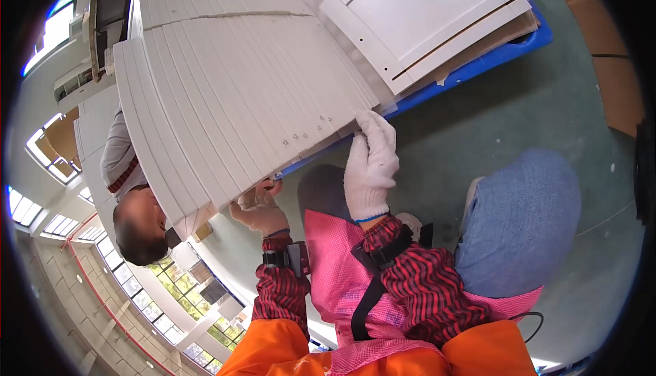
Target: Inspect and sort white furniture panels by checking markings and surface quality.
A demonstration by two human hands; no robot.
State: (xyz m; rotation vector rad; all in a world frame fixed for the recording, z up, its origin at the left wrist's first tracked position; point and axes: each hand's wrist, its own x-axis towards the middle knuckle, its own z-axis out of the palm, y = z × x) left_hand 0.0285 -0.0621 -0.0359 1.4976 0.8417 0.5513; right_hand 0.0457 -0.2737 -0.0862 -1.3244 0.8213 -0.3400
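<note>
A worker in orange sleeves [488, 348], a pink checked apron [342, 266] and red-and-black striped sleeve covers [434, 280] bends over a large stack of white panels [232, 89], with a denim-covered knee [519, 225] at right. Black straps circle both wrists, the left one carrying a small dark device [298, 258].

The right hand [371, 164], in a white knit glove with a blue-trimmed cuff, is partly open, its fingers raised close together and its fingertips at the stack's near right corner. The left hand [260, 213], also gloved, is partly curled at the near edge, lower and farther left, its fingertips partly hidden. Whether either hand grips a panel or only touches it cannot be told from this angle.

The stack fills the upper left and middle of the view, its panel edges running in parallel lines, with small star-shaped marks [304, 136] near the near right corner. Just beyond its right side, a white framed panel [424, 7] with dark holes and a long slot lies above a blue platform [478, 68] on a green floor [506, 123]. Brown cardboard [605, 55] stands at far right. Past the stack's left side, a co-worker in a grey sleeve [117, 150] leans close; behind are tall windows [181, 287] and a red pipe [93, 280].
</note>
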